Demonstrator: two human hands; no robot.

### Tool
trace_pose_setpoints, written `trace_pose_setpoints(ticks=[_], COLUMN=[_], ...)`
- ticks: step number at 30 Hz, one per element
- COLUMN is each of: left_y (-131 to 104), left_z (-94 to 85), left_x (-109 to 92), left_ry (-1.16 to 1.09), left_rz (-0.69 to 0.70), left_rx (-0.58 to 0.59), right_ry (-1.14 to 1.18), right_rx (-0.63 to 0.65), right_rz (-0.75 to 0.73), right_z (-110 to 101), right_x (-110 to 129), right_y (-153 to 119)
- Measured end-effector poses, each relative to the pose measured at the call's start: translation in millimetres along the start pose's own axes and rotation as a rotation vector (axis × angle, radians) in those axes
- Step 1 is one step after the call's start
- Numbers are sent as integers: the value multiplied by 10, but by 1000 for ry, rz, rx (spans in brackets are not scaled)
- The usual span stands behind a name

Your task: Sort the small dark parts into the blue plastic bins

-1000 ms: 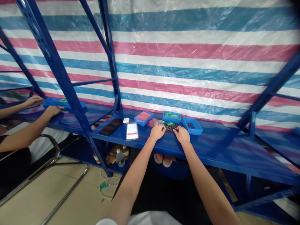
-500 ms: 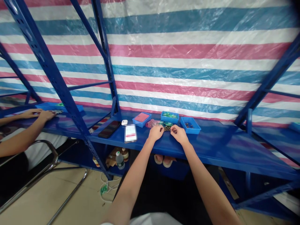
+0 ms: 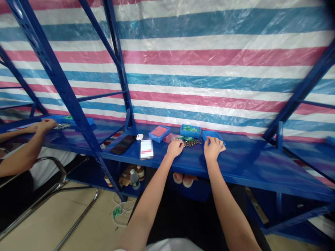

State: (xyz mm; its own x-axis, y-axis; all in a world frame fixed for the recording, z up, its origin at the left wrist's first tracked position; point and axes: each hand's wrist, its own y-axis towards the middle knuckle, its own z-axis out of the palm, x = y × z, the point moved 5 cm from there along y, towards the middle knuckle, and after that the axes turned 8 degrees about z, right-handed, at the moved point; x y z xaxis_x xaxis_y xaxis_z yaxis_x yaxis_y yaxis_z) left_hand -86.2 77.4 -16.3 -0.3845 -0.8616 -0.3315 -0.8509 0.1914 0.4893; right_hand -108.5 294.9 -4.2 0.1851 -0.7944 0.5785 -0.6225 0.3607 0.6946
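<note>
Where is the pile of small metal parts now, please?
In the head view, the pile lies right of centre on the shelf, between the left hand and right hand, in front of the green-packet tray.

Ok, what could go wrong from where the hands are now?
The right hand is at the right-hand blue tray; a knock could shift or tip it.
The small metallic pieces lie heaped outside the trays, beside the left hand, and might scatter if brushed.
The device with the blurred screen sits near the front edge and could be nudged off.
</note>
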Motion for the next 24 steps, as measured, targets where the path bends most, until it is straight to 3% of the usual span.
trace_pose_setpoints(ticks=[3,6,11,18,24], left_y=[-10,-26,-106,-131,-119], left_z=[-28,-121,-293,-188,-169], left_x=[-37,-56,75,197,228], left_ry=[-30,-13,168,206,262], left_rz=[6,-11,-308,-429,-466], left_rx=[-18,-126,-276,-176,-153], right_ry=[-38,-27,-9,40,7], right_rx=[26,44,104,409,511], right_rz=[6,-69,-147,-337,-320], right_z=[49,43,25,228,273], right_x=[-7,70,148,205,213], right_y=[-45,-89,-104,-173,-202])
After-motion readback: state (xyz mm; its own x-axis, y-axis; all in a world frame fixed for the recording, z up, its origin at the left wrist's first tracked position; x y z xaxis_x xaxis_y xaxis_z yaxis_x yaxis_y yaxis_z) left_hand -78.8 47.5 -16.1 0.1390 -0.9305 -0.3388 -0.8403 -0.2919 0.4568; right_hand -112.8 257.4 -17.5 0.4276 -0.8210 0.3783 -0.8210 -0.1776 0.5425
